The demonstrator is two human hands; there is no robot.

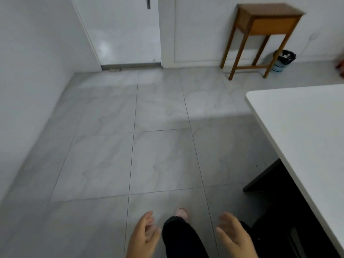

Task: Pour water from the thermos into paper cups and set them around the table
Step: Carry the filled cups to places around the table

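Left hand and right hand hang low over the tiled floor, each grip apart and holding nothing. A white tabletop runs along the right. Farther off, a wooden stand meets the wall. No thermos or cups are visible.

- left hand low in view, empty, fingers loosely curled, palm facing inward;
- right hand level with it, empty, fingers spread, palm facing inward;
- hands well apart

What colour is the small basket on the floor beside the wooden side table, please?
Light blue, with a black liner; the basket beside the wooden side table shows only in the head view.
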